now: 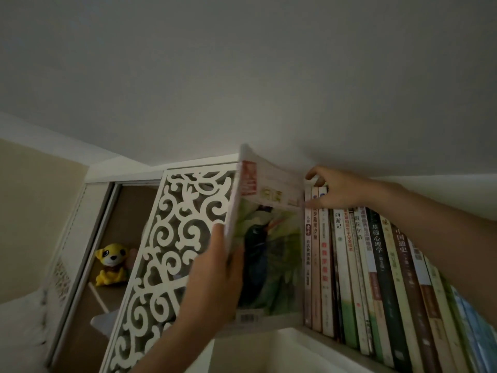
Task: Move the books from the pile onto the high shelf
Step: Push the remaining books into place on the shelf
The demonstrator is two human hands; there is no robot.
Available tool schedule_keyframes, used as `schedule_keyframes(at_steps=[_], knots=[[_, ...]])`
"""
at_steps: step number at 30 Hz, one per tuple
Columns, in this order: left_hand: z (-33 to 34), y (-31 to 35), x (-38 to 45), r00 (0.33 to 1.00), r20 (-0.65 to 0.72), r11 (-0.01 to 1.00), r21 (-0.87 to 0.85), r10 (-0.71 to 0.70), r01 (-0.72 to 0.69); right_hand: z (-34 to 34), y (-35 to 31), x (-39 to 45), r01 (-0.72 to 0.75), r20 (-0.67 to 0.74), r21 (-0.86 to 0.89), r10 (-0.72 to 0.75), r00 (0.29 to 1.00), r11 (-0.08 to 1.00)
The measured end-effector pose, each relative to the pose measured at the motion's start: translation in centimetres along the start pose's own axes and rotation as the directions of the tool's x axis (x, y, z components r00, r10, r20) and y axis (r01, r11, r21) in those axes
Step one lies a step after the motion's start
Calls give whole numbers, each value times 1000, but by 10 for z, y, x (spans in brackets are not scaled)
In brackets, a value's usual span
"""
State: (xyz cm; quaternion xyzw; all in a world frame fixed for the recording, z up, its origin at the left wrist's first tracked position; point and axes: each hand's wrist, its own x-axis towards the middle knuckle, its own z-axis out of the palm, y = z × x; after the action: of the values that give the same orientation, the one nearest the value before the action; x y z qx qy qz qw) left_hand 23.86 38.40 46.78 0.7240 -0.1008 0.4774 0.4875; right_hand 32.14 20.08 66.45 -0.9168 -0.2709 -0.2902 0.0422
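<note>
High on a white shelf, a row of books stands upright. Just left of it, a thin, floppy-looking magazine is gripped low on its spine by the left hand; the right hand pinches the row's top edges.

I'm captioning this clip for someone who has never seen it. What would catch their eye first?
Centre frame, the left hand grips a large green-covered book by its spine, held upright at the left end of a row of books on the high shelf. The right hand rests on the tops of the leftmost spines. At left, a white scrollwork panel stands out, with a yellow plush toy beyond it.
</note>
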Motion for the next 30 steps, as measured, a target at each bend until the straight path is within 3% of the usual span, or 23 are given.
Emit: schedule_keyframes(at_steps=[5, 8, 12, 16, 30], knots=[[-40, -24, 3, 992, -92, 993, 68, -88, 95, -1, -11, 8, -8, 18, -13, 8, 1000, 1000], [-43, -32, 8, 988, -113, 988, 102, -105, 116, 3, -17, 15, -33, 16, -123, 36, 999, 992], [-40, -27, 7, 993, -114, 993, 108, -44, 56, 14, -19, 20, 28, -27, -215, -34, 999, 976], [-39, -16, 6, 992, -115, 990, 138, 46, -29, 17, -14, 20, 92, -44, -166, -101, 994, 982], [-48, 7, 22, 995, 19, 954, 281, 98, -99, 7, -3, 27, 142, 161, -141, -119, 980, 980]])
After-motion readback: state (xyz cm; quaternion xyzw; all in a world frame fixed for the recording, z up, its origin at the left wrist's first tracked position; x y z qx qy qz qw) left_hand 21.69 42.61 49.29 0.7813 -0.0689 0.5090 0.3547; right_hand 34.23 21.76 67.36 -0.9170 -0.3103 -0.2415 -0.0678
